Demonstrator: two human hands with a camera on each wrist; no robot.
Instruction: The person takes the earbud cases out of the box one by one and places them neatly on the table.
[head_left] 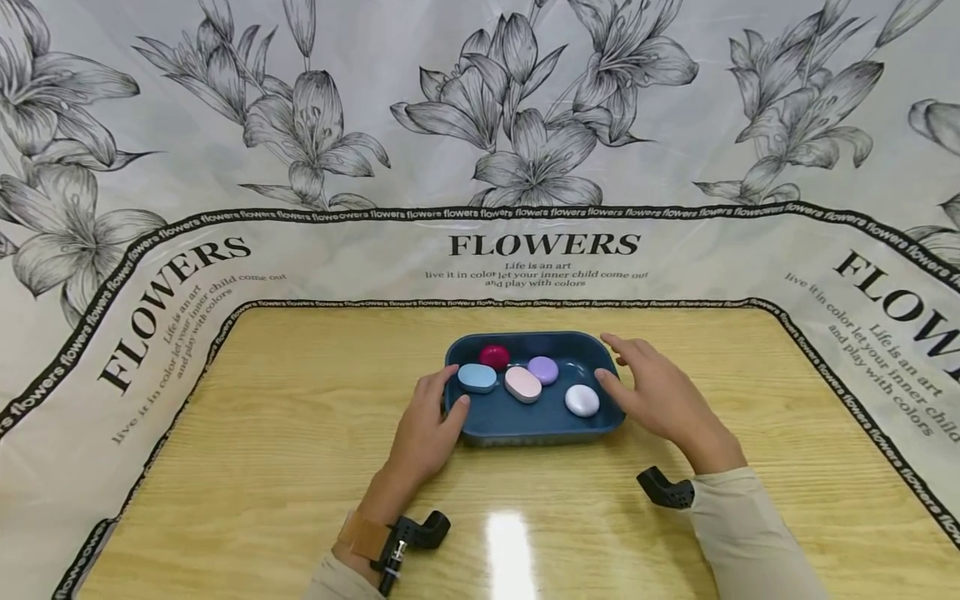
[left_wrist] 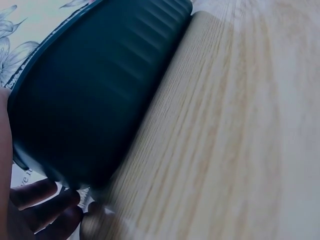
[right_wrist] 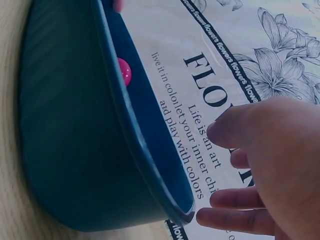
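A dark blue rectangular basin [head_left: 540,427] with rounded corners stands on the table. Inside lie smooth, rounded, soap-like pieces: a crimson one [head_left: 494,358], a light blue one [head_left: 477,378], a pale pink one [head_left: 522,384], a lilac one [head_left: 543,370] and a white one [head_left: 582,401]. At the basin's left end, my left hand [head_left: 426,425] has its thumb and fingertips right at the rim, fingers relaxed. My right hand [head_left: 663,396] is spread around the right end; in the right wrist view its fingers [right_wrist: 235,220] stand just off the rim, holding nothing.
The light wooden table [head_left: 315,400] reaches back to a white floral cloth [head_left: 345,258] with printed lettering, which rises behind and along both sides. Black wrist-worn devices [head_left: 431,530] sit at both wrists, low over the table.
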